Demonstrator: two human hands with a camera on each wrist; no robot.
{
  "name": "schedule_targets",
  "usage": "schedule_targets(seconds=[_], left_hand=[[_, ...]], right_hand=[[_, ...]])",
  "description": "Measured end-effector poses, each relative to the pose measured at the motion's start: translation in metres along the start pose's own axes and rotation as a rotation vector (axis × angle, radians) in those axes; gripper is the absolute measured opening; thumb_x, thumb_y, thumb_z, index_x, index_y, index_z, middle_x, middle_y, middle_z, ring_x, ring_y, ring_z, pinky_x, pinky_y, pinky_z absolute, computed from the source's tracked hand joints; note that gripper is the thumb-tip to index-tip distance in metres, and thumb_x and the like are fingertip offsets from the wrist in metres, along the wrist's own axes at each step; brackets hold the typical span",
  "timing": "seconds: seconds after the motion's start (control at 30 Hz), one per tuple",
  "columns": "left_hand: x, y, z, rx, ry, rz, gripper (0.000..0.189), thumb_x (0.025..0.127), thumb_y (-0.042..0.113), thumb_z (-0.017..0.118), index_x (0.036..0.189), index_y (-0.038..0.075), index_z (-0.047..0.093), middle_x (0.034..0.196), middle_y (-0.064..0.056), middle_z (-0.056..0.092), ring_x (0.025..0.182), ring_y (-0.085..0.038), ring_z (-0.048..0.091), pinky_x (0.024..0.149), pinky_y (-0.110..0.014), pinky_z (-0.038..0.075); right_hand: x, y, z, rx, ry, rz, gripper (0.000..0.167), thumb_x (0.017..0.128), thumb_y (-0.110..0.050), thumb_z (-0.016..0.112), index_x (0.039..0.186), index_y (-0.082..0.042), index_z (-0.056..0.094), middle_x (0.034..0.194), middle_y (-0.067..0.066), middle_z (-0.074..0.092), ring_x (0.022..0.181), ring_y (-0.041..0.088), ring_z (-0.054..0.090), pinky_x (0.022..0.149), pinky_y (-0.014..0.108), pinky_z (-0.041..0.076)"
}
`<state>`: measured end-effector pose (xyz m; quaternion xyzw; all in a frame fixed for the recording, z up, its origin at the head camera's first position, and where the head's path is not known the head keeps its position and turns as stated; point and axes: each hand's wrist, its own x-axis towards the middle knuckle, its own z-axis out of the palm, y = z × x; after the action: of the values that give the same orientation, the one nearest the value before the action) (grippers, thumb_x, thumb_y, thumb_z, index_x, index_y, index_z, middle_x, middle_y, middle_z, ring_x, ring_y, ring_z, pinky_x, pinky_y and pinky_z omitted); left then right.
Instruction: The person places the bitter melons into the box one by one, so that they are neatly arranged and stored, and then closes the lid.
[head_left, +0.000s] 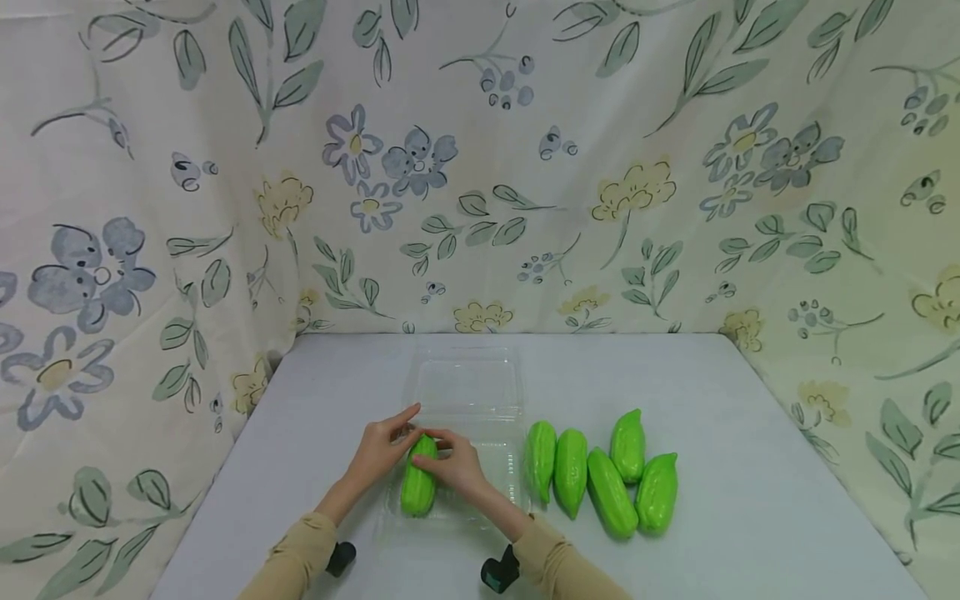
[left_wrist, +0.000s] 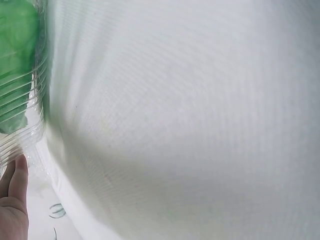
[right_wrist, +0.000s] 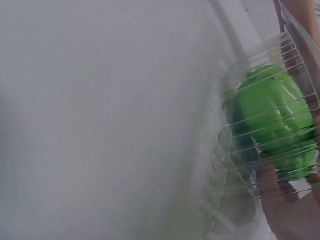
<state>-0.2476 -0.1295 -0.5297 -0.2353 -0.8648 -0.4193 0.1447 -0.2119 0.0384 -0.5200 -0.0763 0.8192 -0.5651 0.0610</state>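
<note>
A clear plastic clamshell box (head_left: 491, 467) lies with its lid (head_left: 468, 383) folded back away from me. One bright green ridged gourd (head_left: 417, 487) is in the left part of its base, lengthwise. My right hand (head_left: 461, 467) grips this gourd near its far end, thumb on top; the right wrist view shows the gourd (right_wrist: 275, 107) through the ribbed wall. At the gourd's far tip is my left hand (head_left: 378, 450), index finger extended. In the left wrist view, the left fingers (left_wrist: 19, 180) lie straight against the box's outer wall.
Several more green gourds (head_left: 572, 475) lie on the white table (head_left: 720, 400) to the right of the box. A floral cloth (head_left: 480, 167) hangs behind the table and along its sides. Dark wrist-worn devices (head_left: 500, 570) show near both sleeves.
</note>
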Motion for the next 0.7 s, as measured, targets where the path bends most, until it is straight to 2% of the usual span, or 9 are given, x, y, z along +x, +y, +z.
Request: schedule_targets(seconds=[0.13,0.37,0.53,0.7], left_hand=[[0.0007,-0.0012,0.0002,-0.009,0.003,0.011,0.042,0.086,0.010,0.069,0.126,-0.001,0.060,0.095,-0.018,0.072,0.088,-0.027,0.070,0.076,-0.043,0.056],[0.0013,-0.0011,0.0007,0.009,0.005,0.029,0.043,0.085,0.009,0.070,0.125,-0.002,0.060,0.094,-0.018,0.073,0.086,-0.028,0.070,0.074,-0.043,0.056],[0.0009,-0.0011,0.0008,0.001,-0.007,0.000,0.043,0.086,0.010,0.069,0.126,-0.001,0.059,0.093,-0.014,0.074,0.087,-0.026,0.070,0.075,-0.041,0.056],[0.0008,-0.0018,0.0008,0.012,-0.003,-0.008,0.042,0.086,0.010,0.069,0.126,0.000,0.060,0.091,-0.010,0.074,0.085,-0.024,0.070,0.075,-0.040,0.056]], right_hand=[[0.0006,-0.0005,0.0011,-0.009,0.003,-0.006,0.048,0.082,-0.025,0.075,0.125,-0.007,0.061,0.115,0.017,0.065,0.094,0.027,0.064,0.071,0.033,0.055],[0.0002,-0.0049,0.0027,-0.053,0.011,-0.008,0.051,0.082,-0.028,0.075,0.125,-0.004,0.061,0.113,0.017,0.066,0.089,0.023,0.064,0.066,0.027,0.053],[-0.0008,-0.0071,0.0032,-0.110,0.023,-0.031,0.052,0.081,-0.030,0.075,0.124,-0.003,0.062,0.112,0.016,0.066,0.078,0.012,0.056,0.058,0.020,0.044],[-0.0016,-0.0085,0.0034,-0.141,0.023,-0.048,0.052,0.082,-0.031,0.075,0.124,-0.003,0.062,0.107,0.015,0.067,0.080,0.016,0.058,0.057,0.019,0.043]])
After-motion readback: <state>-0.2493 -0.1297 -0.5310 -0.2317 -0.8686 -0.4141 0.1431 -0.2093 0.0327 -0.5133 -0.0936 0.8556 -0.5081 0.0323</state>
